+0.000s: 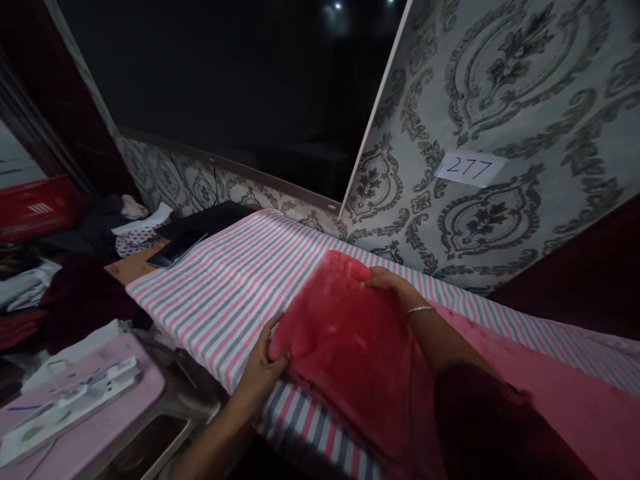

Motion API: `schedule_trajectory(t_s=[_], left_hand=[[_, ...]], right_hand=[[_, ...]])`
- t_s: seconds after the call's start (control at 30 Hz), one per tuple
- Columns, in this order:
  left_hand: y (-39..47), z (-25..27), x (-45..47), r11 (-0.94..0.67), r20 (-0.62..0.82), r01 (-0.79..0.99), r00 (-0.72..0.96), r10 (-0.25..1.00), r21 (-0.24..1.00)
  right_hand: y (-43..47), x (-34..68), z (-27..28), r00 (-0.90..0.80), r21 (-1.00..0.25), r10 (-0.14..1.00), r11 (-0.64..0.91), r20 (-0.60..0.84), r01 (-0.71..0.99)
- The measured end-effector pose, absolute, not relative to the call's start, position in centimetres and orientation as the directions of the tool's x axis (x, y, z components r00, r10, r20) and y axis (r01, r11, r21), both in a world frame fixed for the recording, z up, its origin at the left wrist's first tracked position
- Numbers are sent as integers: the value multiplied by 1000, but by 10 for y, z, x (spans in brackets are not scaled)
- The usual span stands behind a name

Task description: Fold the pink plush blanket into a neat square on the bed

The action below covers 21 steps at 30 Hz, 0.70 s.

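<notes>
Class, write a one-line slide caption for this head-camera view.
Left hand and right hand press a folded red fleece cloth on a pink-and-grey striped board cover.

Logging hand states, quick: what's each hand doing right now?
Left hand: closed on the near edge of the red cloth.
Right hand: open, lying flat on the cloth's far edge.

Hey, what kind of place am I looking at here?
Probably a home ironing or laundry corner. Both hands press a red cloth onto a striped padded board, clothes lie heaped at the left, and patterned wallpaper carries a label reading 277.
</notes>
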<state>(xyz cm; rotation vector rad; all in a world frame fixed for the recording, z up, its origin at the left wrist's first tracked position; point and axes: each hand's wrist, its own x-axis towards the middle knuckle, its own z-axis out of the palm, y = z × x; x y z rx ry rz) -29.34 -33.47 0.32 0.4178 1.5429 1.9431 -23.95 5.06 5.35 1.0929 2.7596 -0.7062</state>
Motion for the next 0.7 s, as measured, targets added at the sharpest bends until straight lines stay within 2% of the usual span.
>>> schedule_trajectory(t_s=[0.1, 0.2, 0.33, 0.43, 0.53, 0.6, 0.63, 0.7], left_hand=[[-332, -15, -292, -128, 38, -46, -808, 588, 991], [-335, -13, -292, -65, 160, 151, -792, 589, 986], [-349, 29, -293, 47, 209, 309, -740, 639, 950], [-364, 71, -304, 33, 269, 359, -754, 599, 933], [-377, 96, -336, 11, 311, 351, -843, 438, 936], [-385, 97, -369, 17, 297, 318, -904, 308, 948], [-389, 91, -387, 27, 290, 307, -921, 260, 951], [-396, 71, -420, 93, 278, 302, -939, 204, 949]], right_hand=[[38, -230, 44, -753, -411, 641, 653, -147, 636], [29, -214, 43, -725, -437, 687, 665, 43, 605], [32, -194, 77, -597, -541, 721, 677, 351, 499], [38, -204, 127, -559, -525, 660, 746, 501, 410], [33, -248, 166, -610, -479, 531, 836, 588, 266], [19, -290, 171, -662, -489, 467, 855, 586, 171], [8, -312, 167, -689, -489, 464, 854, 557, 180], [-16, -350, 144, -731, -467, 531, 823, 428, 323]])
